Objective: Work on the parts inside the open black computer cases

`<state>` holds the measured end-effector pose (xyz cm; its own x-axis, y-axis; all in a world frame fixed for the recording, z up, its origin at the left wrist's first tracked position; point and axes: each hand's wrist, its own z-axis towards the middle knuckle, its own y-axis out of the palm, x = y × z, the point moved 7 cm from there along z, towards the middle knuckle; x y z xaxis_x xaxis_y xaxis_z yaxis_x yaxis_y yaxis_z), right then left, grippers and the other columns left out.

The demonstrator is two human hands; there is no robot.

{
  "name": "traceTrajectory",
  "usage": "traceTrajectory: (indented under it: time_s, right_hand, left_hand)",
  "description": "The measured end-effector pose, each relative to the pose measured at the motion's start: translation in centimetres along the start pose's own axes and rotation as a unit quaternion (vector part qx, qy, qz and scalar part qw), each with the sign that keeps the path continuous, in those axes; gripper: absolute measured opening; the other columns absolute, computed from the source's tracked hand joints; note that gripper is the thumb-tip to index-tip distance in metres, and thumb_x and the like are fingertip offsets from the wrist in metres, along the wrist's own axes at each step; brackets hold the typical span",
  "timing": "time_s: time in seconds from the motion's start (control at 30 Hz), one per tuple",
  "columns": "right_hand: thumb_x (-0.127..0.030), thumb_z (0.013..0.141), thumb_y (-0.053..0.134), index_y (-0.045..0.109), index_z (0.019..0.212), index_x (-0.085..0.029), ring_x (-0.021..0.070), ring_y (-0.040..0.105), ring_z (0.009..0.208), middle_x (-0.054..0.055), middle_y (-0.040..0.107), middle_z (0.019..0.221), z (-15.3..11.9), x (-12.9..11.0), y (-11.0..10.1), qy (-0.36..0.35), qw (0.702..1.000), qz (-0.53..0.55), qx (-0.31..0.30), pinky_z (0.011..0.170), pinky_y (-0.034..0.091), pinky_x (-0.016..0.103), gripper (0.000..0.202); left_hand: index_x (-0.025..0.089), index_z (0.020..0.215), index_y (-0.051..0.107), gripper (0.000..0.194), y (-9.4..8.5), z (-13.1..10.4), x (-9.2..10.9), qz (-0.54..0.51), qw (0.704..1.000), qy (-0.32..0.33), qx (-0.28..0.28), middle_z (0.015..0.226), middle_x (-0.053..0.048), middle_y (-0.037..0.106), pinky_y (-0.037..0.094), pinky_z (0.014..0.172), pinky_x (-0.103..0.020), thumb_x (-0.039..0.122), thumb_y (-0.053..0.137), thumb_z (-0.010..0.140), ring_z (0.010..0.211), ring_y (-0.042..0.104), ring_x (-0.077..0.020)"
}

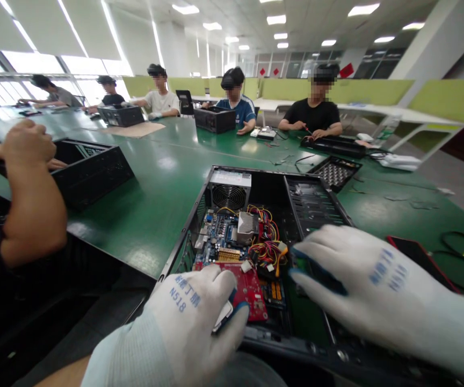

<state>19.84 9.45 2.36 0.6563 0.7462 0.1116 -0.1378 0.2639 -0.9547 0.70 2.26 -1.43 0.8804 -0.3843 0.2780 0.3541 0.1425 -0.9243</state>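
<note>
An open computer case (178,236) lies in front of me, its inside facing up. My left hand (200,306), in a white glove, reaches over the near left part of the case. Its thumb and fingers close on a small flat silver piece (223,316), mostly hidden, beside a red graphics card (252,295). Over the right side of the case, my gloved right hand (336,269) curls round a dark part with a greenish corner (301,262), whose kind I cannot make out. Between the hands, bundled power cables (266,250) lie by the heatsink (247,226) on the motherboard (218,231).
A power supply (230,191) sits at the case's far left corner. Beyond the case lies a perforated black panel (334,172). At right are a red-edged dark object (417,258) and black cable (457,244). A neighbour's arm (33,199) is close on the left.
</note>
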Motion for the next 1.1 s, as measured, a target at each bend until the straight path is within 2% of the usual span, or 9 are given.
traceTrajectory:
  time_s: [0.1, 0.2, 0.33, 0.43, 0.53, 0.7, 0.83, 0.97, 1.1]
  right_hand:
    - [-0.052, 0.098, 0.055, 0.073, 0.109, -0.018, 0.0294, 0.068, 0.094, 0.013, 0.074, 0.101, 5.3, 0.3, 2.0, -0.021, 0.996, -0.045, -0.071, 0.083, 0.049, 0.04, 0.04]
    - [-0.053, 0.095, 0.059, 0.072, 0.113, -0.015, 0.032, 0.07, 0.101, 0.016, 0.075, 0.108, 9.3, 0.4, 5.8, -0.03, 0.985, -0.062, -0.16, 0.085, 0.05, 0.04, 0.044]
    - [-0.054, 0.083, 0.07, 0.071, 0.119, -0.011, 0.0351, 0.07, 0.109, 0.02, 0.074, 0.119, 12.4, 1.4, 10.6, -0.003, 0.963, -0.07, -0.259, 0.088, 0.051, 0.041, 0.056]
    - [-0.058, 0.078, 0.073, 0.073, 0.117, -0.014, 0.0309, 0.073, 0.103, 0.017, 0.076, 0.115, 13.3, 2.2, 12.6, 0.004, 0.956, -0.057, -0.287, 0.082, 0.053, 0.036, 0.059]
    - [-0.062, 0.076, 0.072, 0.074, 0.113, -0.016, 0.0301, 0.074, 0.101, 0.015, 0.077, 0.112, 13.5, 2.7, 12.8, 0.008, 0.957, -0.054, -0.285, 0.079, 0.053, 0.035, 0.059]
    - [-0.06, 0.076, 0.069, 0.075, 0.114, -0.014, 0.0342, 0.073, 0.103, 0.018, 0.077, 0.113, 13.5, 3.1, 10.5, 0.028, 0.963, -0.078, -0.255, 0.084, 0.053, 0.039, 0.06]
    - [-0.062, 0.08, 0.065, 0.074, 0.117, -0.013, 0.0355, 0.072, 0.105, 0.02, 0.076, 0.116, 13.9, 4.8, 9.4, 0.07, 0.963, -0.1, -0.239, 0.086, 0.052, 0.041, 0.062]
    - [-0.056, 0.082, 0.064, 0.075, 0.116, -0.013, 0.037, 0.072, 0.105, 0.022, 0.076, 0.114, 14.5, 7.0, 9.7, 0.113, 0.959, -0.12, -0.229, 0.086, 0.051, 0.043, 0.056]
    - [-0.049, 0.085, 0.063, 0.071, 0.123, -0.006, 0.04, 0.069, 0.111, 0.027, 0.073, 0.12, 15.2, 8.2, 10.4, 0.129, 0.958, -0.137, -0.215, 0.088, 0.05, 0.045, 0.057]
  left_hand:
    - [0.026, 0.085, 0.051, 0.016, -0.3, 0.1, 0.1, -0.008, 1.0, -0.004, -0.014, 0.08, 0.0, 0.066, 0.043, 0.057, -0.034, 0.035, 0.056, 0.097, 0.064, 0.065, -0.0209]
    - [0.026, 0.085, 0.052, 0.014, -0.8, 0.2, 0.3, -0.002, 1.0, -0.003, 0.005, 0.079, 0.0, 0.066, 0.043, 0.057, -0.035, 0.034, 0.057, 0.097, 0.065, 0.066, -0.0214]
    - [0.026, 0.088, 0.054, 0.011, -1.5, 0.2, 0.6, 0.001, 0.999, 0.01, 0.041, 0.077, 0.001, 0.066, 0.042, 0.056, -0.035, 0.033, 0.058, 0.095, 0.064, 0.065, -0.0214]
    - [0.027, 0.086, 0.053, 0.013, -1.4, 0.1, 0.4, 0.006, 0.999, 0.0, 0.036, 0.078, 0.0, 0.066, 0.039, 0.053, -0.035, 0.034, 0.058, 0.095, 0.061, 0.063, -0.0205]
    - [0.027, 0.086, 0.053, 0.015, -1.2, 0.0, 0.2, 0.004, 1.0, -0.006, 0.025, 0.078, -0.001, 0.066, 0.039, 0.054, -0.035, 0.037, 0.056, 0.097, 0.061, 0.062, -0.0208]
    - [0.027, 0.085, 0.053, 0.016, -0.9, 0.0, 0.0, -0.017, 1.0, 0.004, 0.021, 0.078, -0.001, 0.065, 0.039, 0.053, -0.036, 0.037, 0.056, 0.097, 0.061, 0.061, -0.0208]
    - [0.027, 0.083, 0.052, 0.019, -0.6, -0.1, -0.2, -0.026, 1.0, -0.006, 0.017, 0.078, 0.0, 0.064, 0.043, 0.055, -0.035, 0.039, 0.056, 0.097, 0.065, 0.064, -0.0208]
    - [0.026, 0.082, 0.053, 0.019, -0.6, 0.2, -0.1, -0.025, 0.999, -0.003, 0.019, 0.079, -0.001, 0.065, 0.043, 0.054, -0.034, 0.038, 0.057, 0.096, 0.063, 0.064, -0.02]
    - [0.026, 0.08, 0.052, 0.019, -0.8, 0.2, 0.0, -0.022, 0.999, 0.002, 0.035, 0.076, 0.0, 0.064, 0.04, 0.051, -0.034, 0.037, 0.058, 0.095, 0.059, 0.062, -0.0193]
